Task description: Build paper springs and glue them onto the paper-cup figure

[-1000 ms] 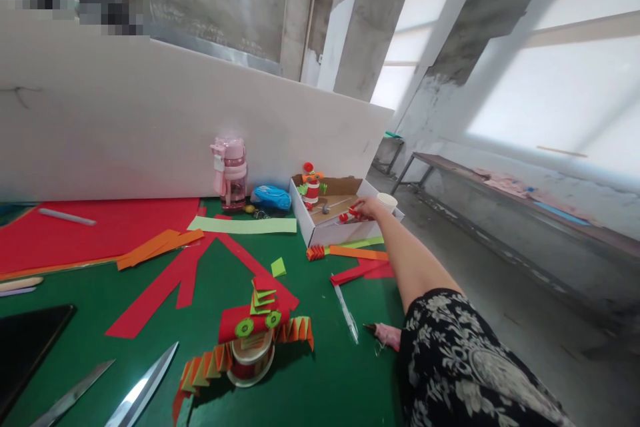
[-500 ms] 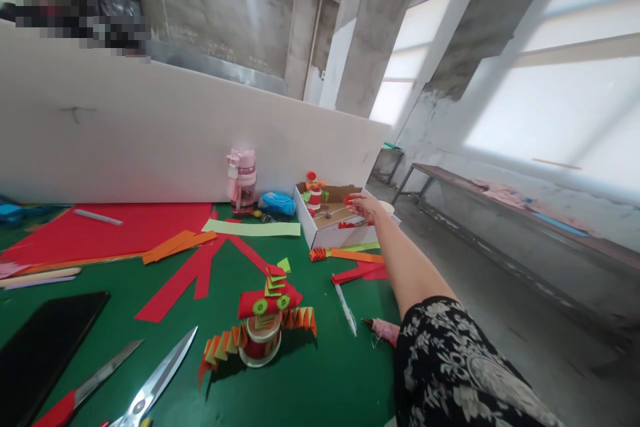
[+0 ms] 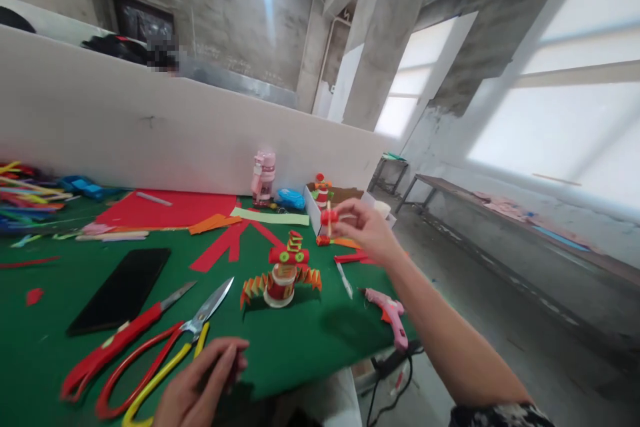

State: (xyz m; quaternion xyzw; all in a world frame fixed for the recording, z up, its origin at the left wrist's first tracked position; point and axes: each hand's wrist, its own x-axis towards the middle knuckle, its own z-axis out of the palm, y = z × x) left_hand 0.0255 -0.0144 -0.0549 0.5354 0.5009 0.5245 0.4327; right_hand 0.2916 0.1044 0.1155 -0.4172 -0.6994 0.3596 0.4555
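Observation:
My right hand (image 3: 367, 230) is raised over the table near the white box, its fingers pinching a small red paper roll (image 3: 329, 217) with a thin pale stick running upright through or beside it. At the lower front, my left hand (image 3: 207, 377) has curled fingers, with nothing visible in them, close to the scissors (image 3: 193, 327). Between the hands stands a paper figure (image 3: 280, 287) with a cup-like body, a red roll head with green eyes and folded orange arms. A second paper figure (image 3: 321, 195) stands in the white box (image 3: 313, 213).
A pink glue gun (image 3: 390, 310) lies at the right edge, beside a white pen-like tool (image 3: 344, 278). Left are a red-handled knife (image 3: 130, 333), a black phone (image 3: 120, 290) and red paper (image 3: 175, 210). A pink bottle (image 3: 264, 177) and blue pouch (image 3: 291, 199) stand by the white partition.
My right hand has drawn back from the box, lifting out the red roll and stick. My left hand has come into view at the bottom. The camera's view has shifted.

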